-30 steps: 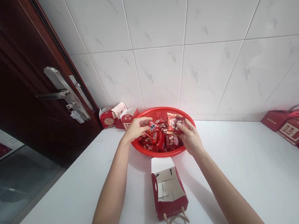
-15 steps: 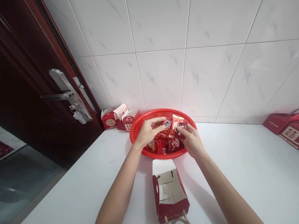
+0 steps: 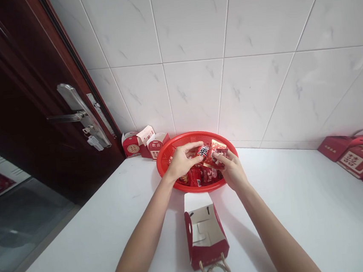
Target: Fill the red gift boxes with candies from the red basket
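Over the red plastic basket [image 3: 164, 172] my left hand [image 3: 182, 159] is closed on a red snack packet [image 3: 203, 151] with a large black character on it. My right hand [image 3: 232, 169] pinches red snack packets [image 3: 221, 152], one with a gold patterned edge; how many it holds is partly hidden by the fingers. Several more red wrapped snacks [image 3: 209, 175] lie in the basket beneath both hands. In front of the basket stands an open red gift box [image 3: 210, 253], its white inside bare, its lid flap turned back and its rope handle hanging toward me.
Small red and white boxes [image 3: 155, 149] stand against the tiled wall, left of the basket. Several closed red gift boxes [image 3: 352, 158] sit at the right end of the white table [image 3: 290, 194]. A dark wooden door [image 3: 28, 82] with a metal handle is at the left.
The packet in my left hand has tilted and shifted slightly toward the right hand's packets, so they now overlap. The gift box has stayed in place.
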Tool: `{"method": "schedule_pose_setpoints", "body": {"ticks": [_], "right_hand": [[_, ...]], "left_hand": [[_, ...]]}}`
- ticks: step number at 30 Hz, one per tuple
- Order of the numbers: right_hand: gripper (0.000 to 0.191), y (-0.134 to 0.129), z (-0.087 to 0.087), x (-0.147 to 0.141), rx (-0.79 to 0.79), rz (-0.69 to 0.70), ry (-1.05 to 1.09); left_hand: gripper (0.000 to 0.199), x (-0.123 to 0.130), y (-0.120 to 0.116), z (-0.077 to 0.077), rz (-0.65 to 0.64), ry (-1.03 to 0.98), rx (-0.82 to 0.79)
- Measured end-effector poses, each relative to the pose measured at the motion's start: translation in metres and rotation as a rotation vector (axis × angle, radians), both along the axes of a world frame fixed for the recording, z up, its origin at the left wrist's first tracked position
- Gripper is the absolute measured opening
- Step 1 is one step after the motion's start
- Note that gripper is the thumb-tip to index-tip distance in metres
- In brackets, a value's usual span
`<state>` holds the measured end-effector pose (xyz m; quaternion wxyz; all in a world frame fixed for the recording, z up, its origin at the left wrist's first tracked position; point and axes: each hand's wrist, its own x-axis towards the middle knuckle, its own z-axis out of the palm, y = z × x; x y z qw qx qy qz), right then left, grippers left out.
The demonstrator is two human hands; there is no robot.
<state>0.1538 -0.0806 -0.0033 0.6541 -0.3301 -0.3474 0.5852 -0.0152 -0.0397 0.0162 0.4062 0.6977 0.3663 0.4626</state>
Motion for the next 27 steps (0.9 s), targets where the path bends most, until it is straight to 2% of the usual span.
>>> {"method": "schedule_pose_setpoints", "body": {"ticks": [10,17,20,23,27], "right_hand": [[0.035,0.0005,-0.0023,-0.0006,0.024,-0.017,-0.007],[0.033,0.0001,-0.0020,-0.0011,0.020,-0.032,-0.014],[0.034,0.0001,-0.0011,-0.0013,0.011,-0.063,0.007],[0.036,-0.0004,0.0000,-0.0015,0.009,-0.066,0.022],[0.037,-0.0013,0.0008,-0.0020,0.016,-0.049,0.017]], "left_hand": [[0.051,0.0059,-0.0024,-0.0031,0.074,0.042,0.069],[0.058,0.0058,-0.0043,-0.0015,-0.015,-0.002,0.056],[0.064,0.0037,-0.0038,-0.0001,-0.001,-0.041,0.009],[0.054,0.0021,-0.0035,0.0010,0.014,0.002,-0.032],[0.040,0.0021,-0.0040,0.0016,-0.068,0.054,-0.043]]}}
